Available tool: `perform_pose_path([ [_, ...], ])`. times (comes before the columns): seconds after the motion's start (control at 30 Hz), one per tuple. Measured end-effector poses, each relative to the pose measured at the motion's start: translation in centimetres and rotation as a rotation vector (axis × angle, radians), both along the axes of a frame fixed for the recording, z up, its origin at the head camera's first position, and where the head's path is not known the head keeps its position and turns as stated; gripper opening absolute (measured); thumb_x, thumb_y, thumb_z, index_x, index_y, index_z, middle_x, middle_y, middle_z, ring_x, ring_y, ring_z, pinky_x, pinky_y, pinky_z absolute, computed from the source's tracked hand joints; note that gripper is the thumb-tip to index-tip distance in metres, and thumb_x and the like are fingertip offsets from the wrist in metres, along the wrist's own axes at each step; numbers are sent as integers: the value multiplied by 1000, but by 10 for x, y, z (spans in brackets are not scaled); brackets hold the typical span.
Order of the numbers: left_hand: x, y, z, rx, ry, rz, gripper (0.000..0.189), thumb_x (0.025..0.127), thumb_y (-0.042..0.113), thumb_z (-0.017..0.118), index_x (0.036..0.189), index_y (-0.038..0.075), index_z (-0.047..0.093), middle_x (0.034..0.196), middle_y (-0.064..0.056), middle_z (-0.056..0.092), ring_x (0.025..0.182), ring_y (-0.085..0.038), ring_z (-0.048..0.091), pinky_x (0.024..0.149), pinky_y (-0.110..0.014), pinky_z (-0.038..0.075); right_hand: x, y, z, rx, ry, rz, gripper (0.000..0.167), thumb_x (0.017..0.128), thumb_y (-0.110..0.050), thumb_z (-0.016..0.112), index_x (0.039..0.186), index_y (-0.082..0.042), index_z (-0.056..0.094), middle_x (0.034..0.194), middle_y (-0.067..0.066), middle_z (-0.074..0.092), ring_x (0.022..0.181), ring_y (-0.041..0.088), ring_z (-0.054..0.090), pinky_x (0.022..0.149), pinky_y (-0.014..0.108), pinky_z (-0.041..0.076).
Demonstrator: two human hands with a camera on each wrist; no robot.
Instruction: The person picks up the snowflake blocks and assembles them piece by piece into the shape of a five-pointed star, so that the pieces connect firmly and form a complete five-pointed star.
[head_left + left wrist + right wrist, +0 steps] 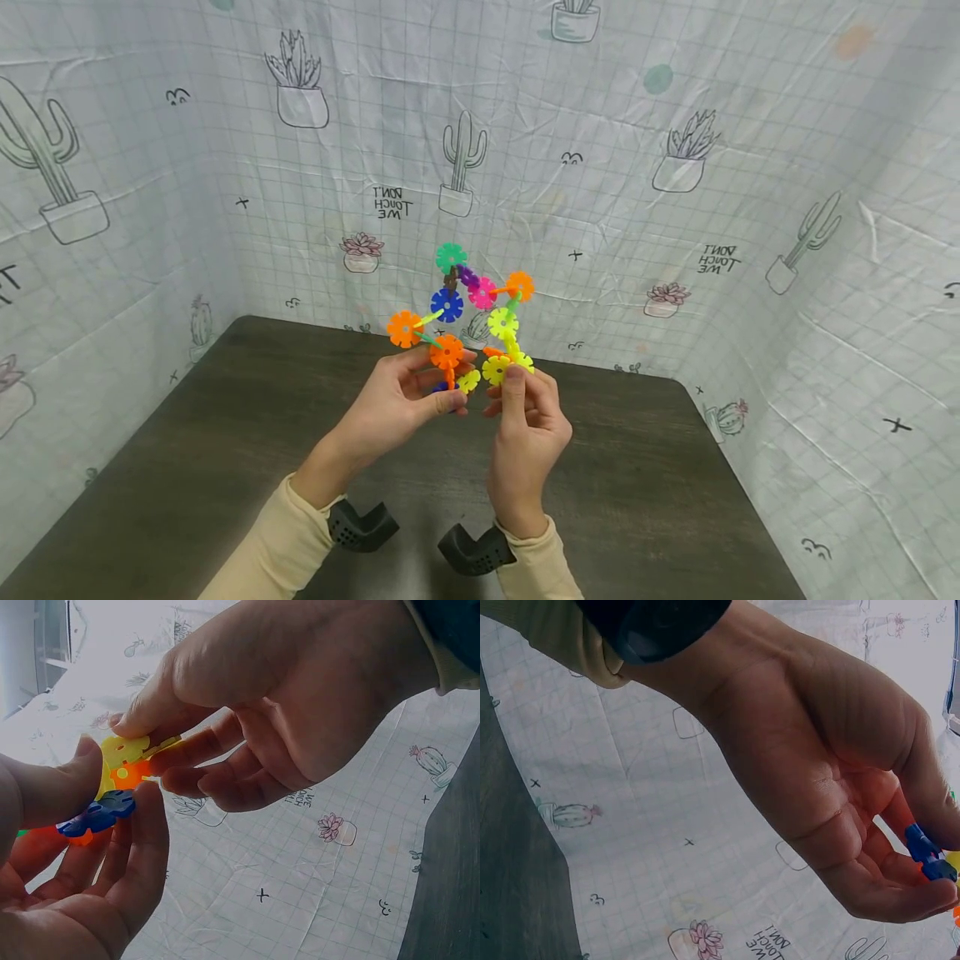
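Several snowflake discs, notched plastic pieces, are joined into a bent loop that both hands hold up. At its top sit a green disc, a purple disc and a pink disc. A blue disc and an orange disc form the left side. My left hand pinches the lower left end, around a dark blue disc. With thumb and fingers, my right hand pinches yellow discs at the lower right. Whether the two lower ends touch, I cannot tell.
A dark wooden table lies beneath the hands. White cloth printed with cacti surrounds it at the back and both sides. Each wrist wears a black mount, one on the left and one on the right.
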State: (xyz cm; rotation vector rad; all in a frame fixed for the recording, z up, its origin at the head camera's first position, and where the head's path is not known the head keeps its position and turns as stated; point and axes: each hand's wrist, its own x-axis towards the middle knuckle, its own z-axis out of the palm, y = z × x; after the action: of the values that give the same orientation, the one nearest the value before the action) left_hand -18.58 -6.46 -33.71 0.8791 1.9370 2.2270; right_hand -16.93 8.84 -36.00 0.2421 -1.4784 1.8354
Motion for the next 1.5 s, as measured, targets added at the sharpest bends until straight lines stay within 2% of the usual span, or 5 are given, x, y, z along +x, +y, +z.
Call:
perform_pose_path([
  [0.6, 1, 0, -1, 8, -30, 16, 48, 91, 5, 74, 136, 1, 58, 129, -20, 65, 92, -18, 72, 87, -36, 61, -4, -9, 1, -53, -28, 34, 25, 101, -14, 63, 100, 9, 74, 94, 5, 58, 73, 18, 58, 62, 27, 54],
  [0.77, 2, -1, -1, 7, -24, 33, 47, 90, 10, 76, 133, 1, 60, 122, -18, 66, 88, -20, 73, 87, -36, 61, -4, -9, 1, -18, -20, 38, 26, 102, -13, 63, 97, 9, 74, 93, 4, 57, 72, 18, 57, 63, 26, 54],
  [1.07, 4, -2, -2, 83, -20, 83, 45, 87, 0, 77, 129, -5, 62, 123, -21, 69, 90, -19, 73, 83, -40, 62, -5, -3, 2, 82, 35, 78, 22, 101, -9, 63, 96, 11, 71, 95, 3, 55, 70, 16, 57, 65, 25, 54],
  [1.3, 6, -3, -2, 153, -16, 96, 43, 85, -7, 76, 125, -13, 61, 110, -8, 73, 94, -14, 73, 76, -41, 63, -4, 0, 2, 103, 58, 126, 18, 99, -3, 63, 95, 13, 70, 94, 2, 56, 72, 17, 58, 69, 24, 55],
  [1.5, 6, -2, -3, 136, -22, 114, 42, 84, -8, 77, 123, -14, 61, 110, -13, 73, 91, -15, 73, 76, -39, 63, -2, 2, 2, 111, 34, 152, 19, 98, -4, 65, 97, 14, 71, 95, 1, 56, 74, 13, 60, 72, 25, 56],
])
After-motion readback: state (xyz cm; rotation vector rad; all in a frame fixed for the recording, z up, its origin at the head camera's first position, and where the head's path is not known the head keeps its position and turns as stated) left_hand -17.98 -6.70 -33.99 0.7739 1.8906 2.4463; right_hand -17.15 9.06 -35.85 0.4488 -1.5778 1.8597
